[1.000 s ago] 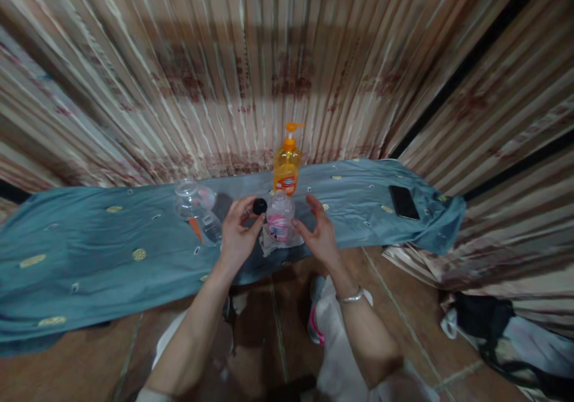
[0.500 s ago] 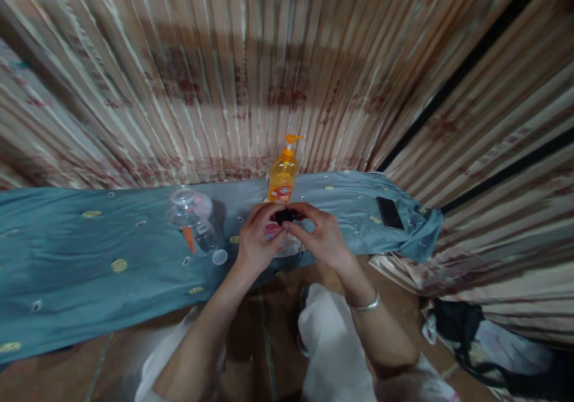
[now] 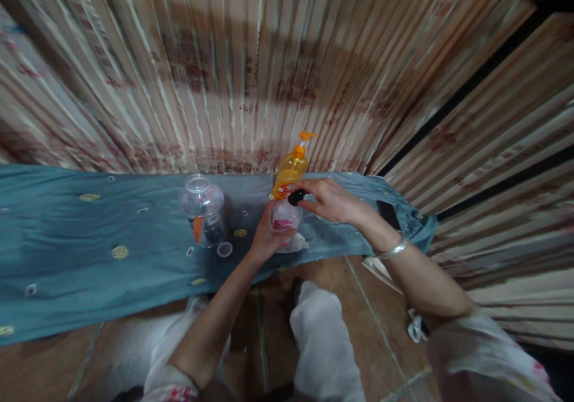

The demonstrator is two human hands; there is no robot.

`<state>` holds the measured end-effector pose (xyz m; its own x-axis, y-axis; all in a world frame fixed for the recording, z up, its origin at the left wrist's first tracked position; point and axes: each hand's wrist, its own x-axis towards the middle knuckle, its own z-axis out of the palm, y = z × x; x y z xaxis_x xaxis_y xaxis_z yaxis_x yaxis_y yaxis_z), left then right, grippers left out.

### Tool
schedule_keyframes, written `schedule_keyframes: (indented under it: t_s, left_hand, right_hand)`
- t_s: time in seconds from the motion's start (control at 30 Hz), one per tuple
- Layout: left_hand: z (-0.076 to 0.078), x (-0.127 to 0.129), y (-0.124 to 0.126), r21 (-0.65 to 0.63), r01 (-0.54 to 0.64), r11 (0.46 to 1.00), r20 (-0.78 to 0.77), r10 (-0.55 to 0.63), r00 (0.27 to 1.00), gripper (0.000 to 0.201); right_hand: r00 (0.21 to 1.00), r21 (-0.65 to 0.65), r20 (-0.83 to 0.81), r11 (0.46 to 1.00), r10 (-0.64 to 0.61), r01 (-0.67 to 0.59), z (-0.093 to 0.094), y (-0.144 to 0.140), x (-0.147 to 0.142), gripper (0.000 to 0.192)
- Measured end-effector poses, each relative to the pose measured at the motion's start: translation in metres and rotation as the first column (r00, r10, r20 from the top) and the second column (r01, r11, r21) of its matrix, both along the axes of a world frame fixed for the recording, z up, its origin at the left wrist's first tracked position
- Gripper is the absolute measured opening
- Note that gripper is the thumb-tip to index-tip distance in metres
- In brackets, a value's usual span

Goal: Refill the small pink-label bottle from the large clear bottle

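Fingers of the right hand (image 3: 329,201) pinch a black cap (image 3: 296,197) atop the small bottle (image 3: 284,218), which the left hand (image 3: 265,238) grips, just before the orange pump bottle (image 3: 290,171).

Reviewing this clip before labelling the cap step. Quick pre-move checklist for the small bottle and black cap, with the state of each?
1. Left hand grips small bottle: ok.
2. Right hand pinches black cap at the bottle's top: ok.
3. Cap seated on the neck: cannot tell, fingers hide it.
4. Bottle upright on the blue cloth: ok.
5. Orange pump bottle stands close behind the cap: not ok, crowded.
6. Loose clear lid lies apart from both hands: ok.
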<state>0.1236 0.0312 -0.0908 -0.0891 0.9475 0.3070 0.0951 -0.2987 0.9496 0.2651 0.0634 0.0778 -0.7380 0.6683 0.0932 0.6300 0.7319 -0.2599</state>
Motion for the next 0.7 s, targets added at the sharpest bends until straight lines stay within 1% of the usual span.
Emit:
schedule_keyframes:
  t_s: [0.07, 0.17, 0.33, 0.43, 0.7]
  left_hand:
    - [-0.004, 0.002, 0.001, -0.005, 0.035, 0.999, 0.017, -0.035, 0.999, 0.077]
    - [-0.011, 0.004, 0.004, -0.015, 0.041, 0.999, 0.030, -0.041, 0.999, 0.074]
    - [-0.017, 0.004, 0.007, -0.017, 0.043, 0.999, 0.032, -0.042, 0.999, 0.074]
    - [-0.017, 0.004, 0.007, -0.023, 0.041, 0.999, 0.029, -0.040, 0.999, 0.075]
    - [-0.009, 0.006, 0.005, -0.034, 0.005, 0.999, 0.004, -0.004, 1.000, 0.071]
  right_hand:
    - [0.998, 0.002, 0.064, 1.000, 0.016, -0.016, 0.006, 0.003, -0.005, 0.030]
    - [0.988, 0.028, 0.157, 0.999, 0.014, -0.019, 0.012, 0.007, -0.011, 0.031]
    - [0.964, 0.054, 0.261, 0.996, 0.057, -0.073, 0.013, 0.013, -0.017, 0.030]
    - [0.954, 0.065, 0.292, 0.994, 0.062, -0.084, 0.010, 0.014, -0.017, 0.030]
    - [0.941, 0.140, 0.339, 0.989, -0.010, -0.040, 0.003, 0.015, -0.016, 0.022]
